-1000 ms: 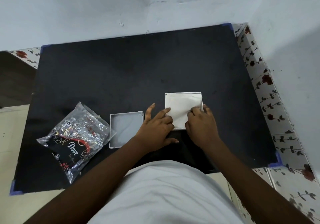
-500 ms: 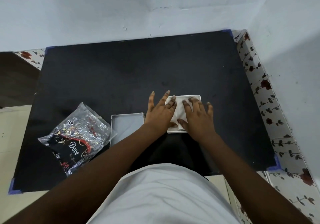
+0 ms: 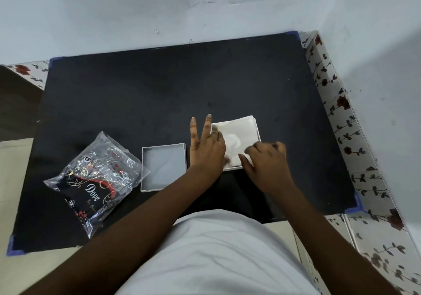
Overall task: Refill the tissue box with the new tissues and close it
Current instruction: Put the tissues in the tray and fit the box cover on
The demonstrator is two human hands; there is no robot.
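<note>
A white square tissue box (image 3: 258,126) sits on the black mat, filled with a stack of white tissues (image 3: 237,135). My left hand (image 3: 206,146) lies flat at the box's left edge, fingers spread, some on the tissues. My right hand (image 3: 266,160) rests curled over the box's near right corner and hides it; whether it pinches a tissue I cannot tell. The box's white lid (image 3: 163,167) lies upside down on the mat, just left of my left hand.
A crinkled clear plastic wrapper (image 3: 91,180) with black "Dove" print lies at the left. The black mat (image 3: 159,94) covers the table, blue tape at its corners. Floral-patterned table edges and pale walls stand behind and to the right.
Both hands lay flat on the tissues half a second ago. Now the right hand has slid back to the near right corner and curled; the left has shifted to the left edge.
</note>
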